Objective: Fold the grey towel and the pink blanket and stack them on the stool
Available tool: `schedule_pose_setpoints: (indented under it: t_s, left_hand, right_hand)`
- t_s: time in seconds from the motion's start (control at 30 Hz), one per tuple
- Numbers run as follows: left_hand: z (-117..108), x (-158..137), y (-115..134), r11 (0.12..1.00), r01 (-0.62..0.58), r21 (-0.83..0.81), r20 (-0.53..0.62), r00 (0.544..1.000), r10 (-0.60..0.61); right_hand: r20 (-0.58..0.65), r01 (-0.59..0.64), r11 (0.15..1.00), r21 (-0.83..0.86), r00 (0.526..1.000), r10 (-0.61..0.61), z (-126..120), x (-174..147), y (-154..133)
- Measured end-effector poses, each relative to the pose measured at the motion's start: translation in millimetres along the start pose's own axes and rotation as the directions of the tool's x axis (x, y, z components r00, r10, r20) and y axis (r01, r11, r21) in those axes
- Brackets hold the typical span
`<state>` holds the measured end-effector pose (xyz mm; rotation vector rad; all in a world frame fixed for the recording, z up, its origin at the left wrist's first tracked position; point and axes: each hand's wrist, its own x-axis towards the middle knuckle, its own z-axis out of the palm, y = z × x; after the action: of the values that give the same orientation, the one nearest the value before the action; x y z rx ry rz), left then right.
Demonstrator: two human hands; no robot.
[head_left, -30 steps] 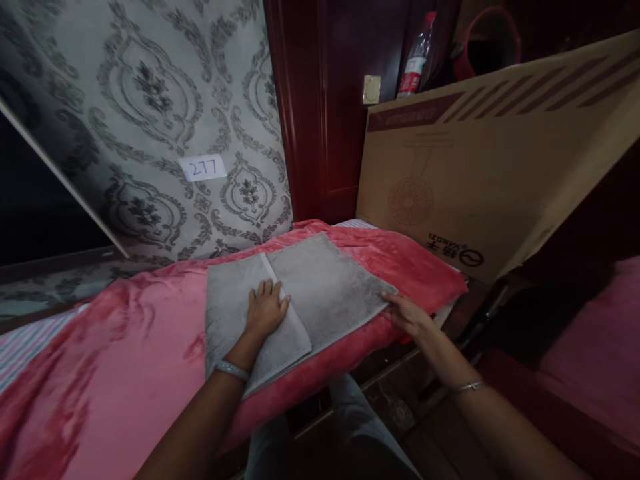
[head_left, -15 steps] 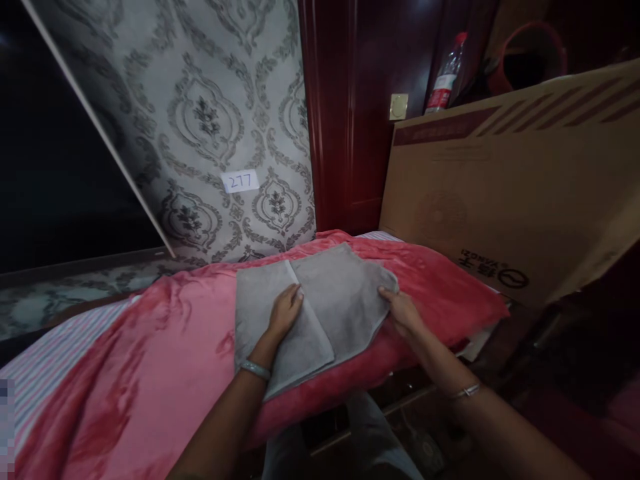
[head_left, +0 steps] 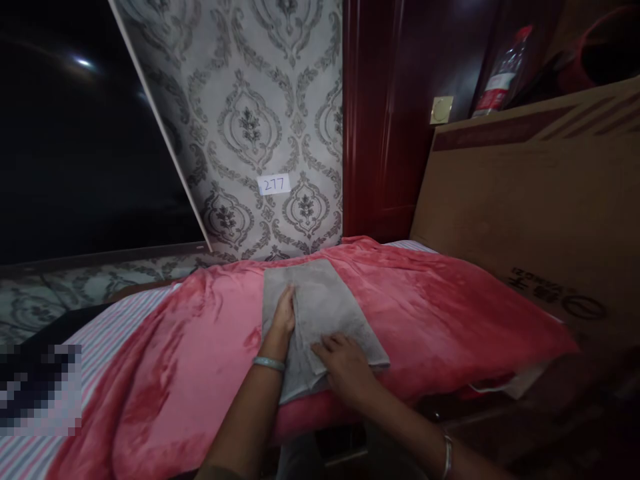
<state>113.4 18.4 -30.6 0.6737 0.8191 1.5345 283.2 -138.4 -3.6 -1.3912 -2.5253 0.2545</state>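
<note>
A folded grey cloth [head_left: 333, 300] lies on a pink and red plush blanket [head_left: 190, 360]; its exact kind I cannot make out. My left hand [head_left: 285, 312] rests edge-down on the left part of the cloth, fingers stretched along a crease. My right hand [head_left: 345, 363] lies palm down near the cloth's front edge, fingers spread over the folded layer. The cloth under the right palm is hidden.
A dark screen [head_left: 85, 147] stands at the left, against patterned wallpaper bearing a "277" label [head_left: 274, 184]. A large cardboard box [head_left: 520, 200] stands at the right, with a plastic bottle [head_left: 500, 80] near its top. Striped bedding [head_left: 120, 317] shows at the left.
The right part of the cloth has been folded over leftward, so the cloth is narrower. My right hand has moved left, from its far edge onto the folded layer. The view has turned left.
</note>
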Motion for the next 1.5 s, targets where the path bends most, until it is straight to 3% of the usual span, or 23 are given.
schedule_pose_setpoints:
  t_s: [0.23, 0.37, 0.5, 0.63, 0.77, 0.97, 1.33, 1.5]
  left_hand:
    - [7.6, -2.3, -3.6, 0.950, -0.028, 0.311, -0.083, 0.995, 0.057]
    - [21.0, 6.8, 10.3, 0.884, -0.069, 0.462, -0.052, 0.993, 0.105]
    - [24.5, 19.1, 28.7, 0.807, -0.132, 0.576, -0.010, 0.986, 0.168]
    - [6.9, 18.6, 31.7, 0.741, -0.064, 0.668, -0.059, 0.989, 0.138]
    - [-6.6, 15.7, 27.1, 0.710, -0.026, 0.704, -0.088, 0.989, 0.123]
    - [1.2, 26.4, 25.6, 0.676, -0.043, 0.735, -0.049, 0.992, 0.117]
    - [-0.9, 28.1, 23.2, 0.604, -0.023, 0.797, -0.062, 0.991, 0.118]
    - [3.1, 26.1, 22.0, 0.610, -0.066, 0.790, -0.055, 0.982, 0.178]
  right_hand:
    - [-0.058, -0.002, 0.995, 0.099, 0.998, 0.008, 5.4, -6.1, 10.8]
    - [-0.109, -0.008, 0.978, 0.208, 0.994, 0.031, -1.7, -0.1, 11.3]
    - [-0.197, 0.015, 0.984, 0.176, 0.980, 0.020, -5.5, 7.3, -0.5]
    - [-0.093, 0.036, 0.995, 0.092, 0.995, -0.027, 6.7, 8.6, -13.7]
    - [-0.072, 0.044, 0.997, 0.068, 0.997, -0.039, 22.4, 4.6, -15.3]
    - [-0.129, 0.065, 0.990, 0.126, 0.990, -0.049, 31.7, -0.9, -6.9]
    - [-0.117, 0.073, 0.984, 0.161, 0.992, -0.055, 20.7, 2.1, -12.0]
    - [-0.143, 0.092, 0.983, 0.158, 0.987, -0.070, 23.2, 1.3, -14.4]
